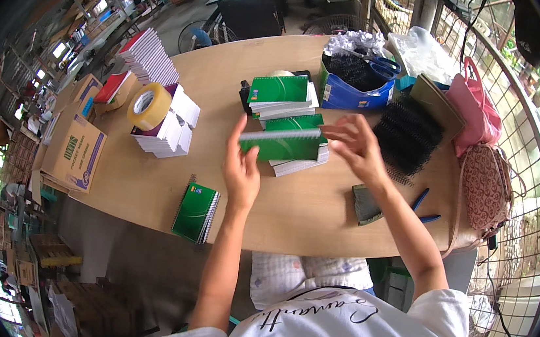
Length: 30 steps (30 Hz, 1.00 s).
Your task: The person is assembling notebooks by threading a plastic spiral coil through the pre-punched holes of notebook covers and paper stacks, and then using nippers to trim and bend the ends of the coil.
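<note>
A green spiral-bound notebook is tilted above the table's middle, its pale coil edge toward the top and blurred. My left hand grips its left end, thumb on the cover. At the coil's right end is my right hand, fingers apart and curved; whether the fingertips touch the coil I cannot tell. Beneath and behind lie a stack of green-covered pads and another green-topped stack. One more green spiral notebook rests at the table's front edge, left of my left forearm.
Black coils are piled at right, near a blue box with scissors. Blue-handled pliers lie by a dark green pouch. A tape roll tops white pads at left, beside a carton. Bags line the right edge.
</note>
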Each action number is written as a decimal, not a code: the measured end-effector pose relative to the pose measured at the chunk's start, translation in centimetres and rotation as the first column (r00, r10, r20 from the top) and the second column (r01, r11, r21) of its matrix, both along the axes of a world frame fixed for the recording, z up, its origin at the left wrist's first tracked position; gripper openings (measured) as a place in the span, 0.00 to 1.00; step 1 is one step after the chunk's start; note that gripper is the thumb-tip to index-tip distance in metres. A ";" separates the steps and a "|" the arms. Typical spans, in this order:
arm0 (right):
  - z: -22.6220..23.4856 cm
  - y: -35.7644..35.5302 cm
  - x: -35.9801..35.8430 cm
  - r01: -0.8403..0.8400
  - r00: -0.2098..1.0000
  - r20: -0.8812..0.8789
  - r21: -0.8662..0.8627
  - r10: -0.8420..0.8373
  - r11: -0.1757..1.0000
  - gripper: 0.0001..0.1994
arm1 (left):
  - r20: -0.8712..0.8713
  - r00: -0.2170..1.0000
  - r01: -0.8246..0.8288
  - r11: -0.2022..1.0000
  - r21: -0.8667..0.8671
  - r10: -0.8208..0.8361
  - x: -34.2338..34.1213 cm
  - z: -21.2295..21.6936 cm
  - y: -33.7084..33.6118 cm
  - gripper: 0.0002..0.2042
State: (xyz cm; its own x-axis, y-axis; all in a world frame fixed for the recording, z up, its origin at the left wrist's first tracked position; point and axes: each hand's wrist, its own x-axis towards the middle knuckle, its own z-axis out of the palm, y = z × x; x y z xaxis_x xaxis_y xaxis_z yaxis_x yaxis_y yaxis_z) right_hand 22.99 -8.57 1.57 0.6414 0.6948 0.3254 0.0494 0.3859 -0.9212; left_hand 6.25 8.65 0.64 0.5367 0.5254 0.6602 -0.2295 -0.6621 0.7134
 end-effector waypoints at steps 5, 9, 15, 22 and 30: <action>-5.5 -5.5 3.5 0.745 0.442 0.861 -0.509 0.253 0.431 0.14 | -0.288 0.952 -0.062 0.987 0.146 0.102 -4.8 -5.8 -4.1 0.20; -7.3 -6.1 4.7 0.693 0.381 0.907 -0.409 0.181 0.594 0.12 | -0.259 0.964 -0.042 0.994 0.102 0.067 -4.1 -7.8 -6.9 0.15; -2.0 -8.1 1.5 0.291 0.500 0.849 -0.350 0.171 0.890 0.08 | -0.155 0.984 -0.089 0.996 0.030 0.093 -2.2 -9.4 -7.9 0.09; -3.1 -8.3 -1.1 0.167 0.690 0.699 -0.407 0.189 0.898 0.09 | -0.147 0.988 -0.044 0.999 -0.025 0.039 -1.9 -9.1 -8.3 0.08; -3.2 -8.5 -1.5 0.040 0.731 0.606 -0.497 0.314 0.867 0.09 | -0.118 0.991 -0.059 0.998 -0.011 0.057 -2.3 -8.9 -8.6 0.08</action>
